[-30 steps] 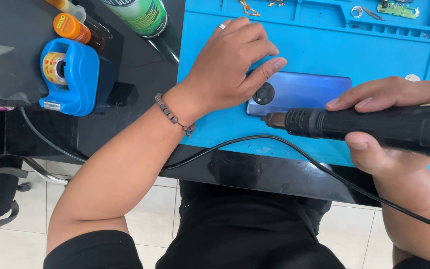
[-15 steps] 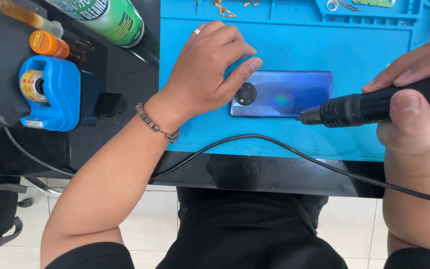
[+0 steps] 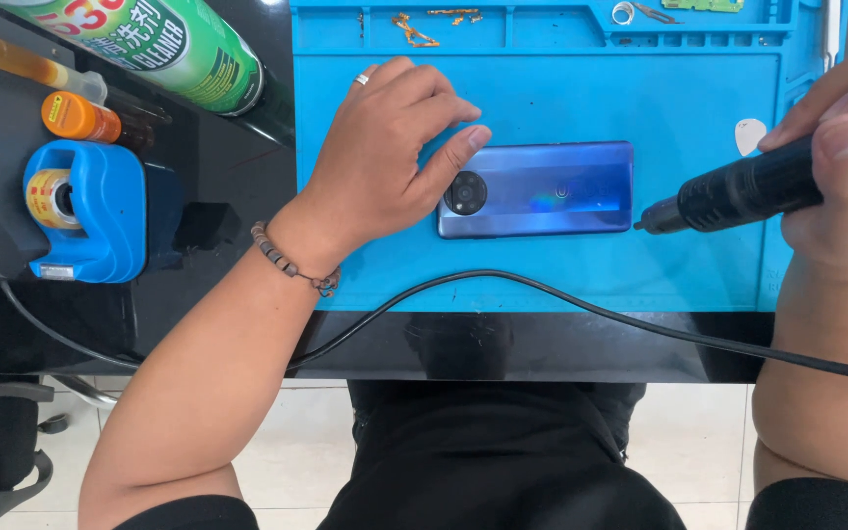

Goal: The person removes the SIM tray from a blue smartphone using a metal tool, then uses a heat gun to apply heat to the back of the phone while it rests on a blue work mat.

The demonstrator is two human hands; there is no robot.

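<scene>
Phone on mat, both hands at work.
Left hand (image 3: 385, 162) steadies glossy blue rectangular smartphone (image 3: 542, 188) on bright blue silicone mat (image 3: 561, 98); right hand (image 3: 836, 167) grips black corded pen-shaped tool (image 3: 728, 193).

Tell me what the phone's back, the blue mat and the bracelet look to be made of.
Phone: glossy glass or polished plastic, judging by its blue-violet sheen; which one is unclear. Blue mat: matte and moulded with compartments along its top edge, likely silicone or rubber. Bracelet on the left hand: small dull brown beads, perhaps wood or stone.
</scene>
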